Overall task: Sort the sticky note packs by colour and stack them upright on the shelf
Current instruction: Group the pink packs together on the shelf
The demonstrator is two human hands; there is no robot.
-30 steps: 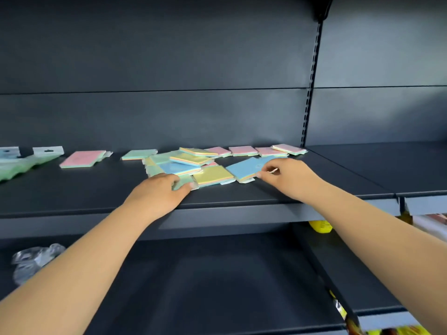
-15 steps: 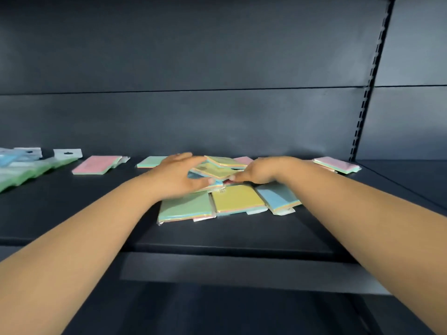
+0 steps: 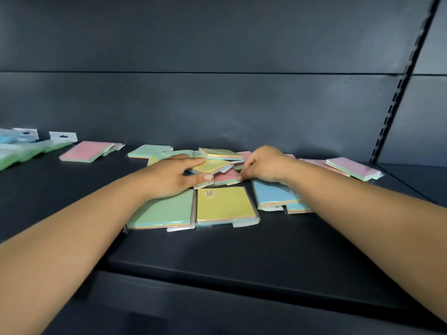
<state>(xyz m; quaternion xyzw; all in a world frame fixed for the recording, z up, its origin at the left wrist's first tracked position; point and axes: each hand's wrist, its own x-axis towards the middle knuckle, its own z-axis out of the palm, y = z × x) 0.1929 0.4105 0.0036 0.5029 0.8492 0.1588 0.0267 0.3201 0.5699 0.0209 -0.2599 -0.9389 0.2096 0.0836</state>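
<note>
left hand [image 3: 174, 176] pinches yellow pack [image 3: 210, 165] to lift it off pile | right hand [image 3: 263, 165] pinches pink pack [image 3: 226, 177] beside it | packs flat on shelf [image 3: 217, 250], likely unsorted

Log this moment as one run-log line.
left hand: pinching yellow-topped pack | right hand: pinching pink-topped pack | packs: all flat, unsorted | shelf

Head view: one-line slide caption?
Both hands work through sticky note packs lying flat on a dark shelf.
</note>
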